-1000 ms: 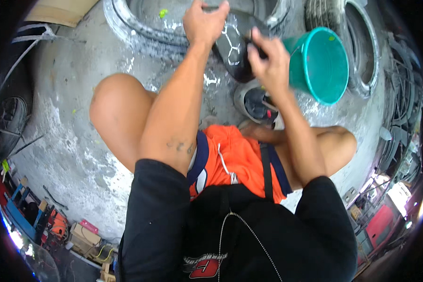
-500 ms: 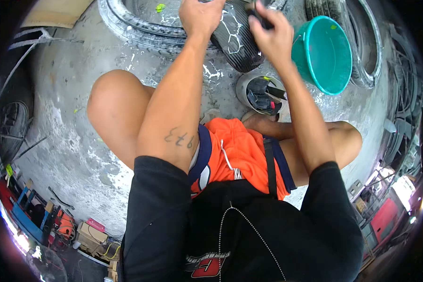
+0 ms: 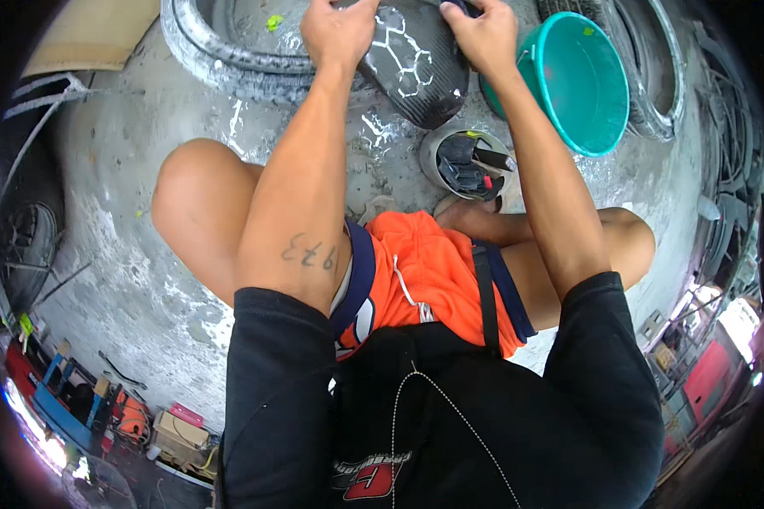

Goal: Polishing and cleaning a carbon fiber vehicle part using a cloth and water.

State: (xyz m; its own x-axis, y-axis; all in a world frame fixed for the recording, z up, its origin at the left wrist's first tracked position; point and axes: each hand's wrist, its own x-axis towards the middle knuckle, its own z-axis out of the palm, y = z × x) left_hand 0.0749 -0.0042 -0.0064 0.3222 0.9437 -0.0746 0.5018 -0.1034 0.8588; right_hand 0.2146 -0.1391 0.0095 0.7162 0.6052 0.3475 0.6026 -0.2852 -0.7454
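A black, ribbed, rounded panel point(image 3: 416, 72) with white honeycomb-like lines lies tilted at the top of the view, its narrow end toward me. My left hand point(image 3: 339, 32) is closed at its left upper edge, with the fingertips partly cut off by the frame. On the opposite side my right hand point(image 3: 486, 38) grips its upper right edge, thumb on top, beside something dark I cannot make out. Just below the panel stands a small pale tub point(image 3: 434, 161) holding black pieces with a red part.
A teal bucket point(image 3: 547, 102) stands right of my right forearm. Wet-looking tires point(image 3: 229, 64) lie behind the panel, with another tire point(image 3: 658, 102) past the bucket. Cardboard point(image 3: 89, 34) is at the far left. My bent knees flank the wet grey floor point(image 3: 119, 246).
My right hand has stopped its blurred motion and come to rest at the panel's upper edge. The panel shows more of its face. The whole view has shifted slightly.
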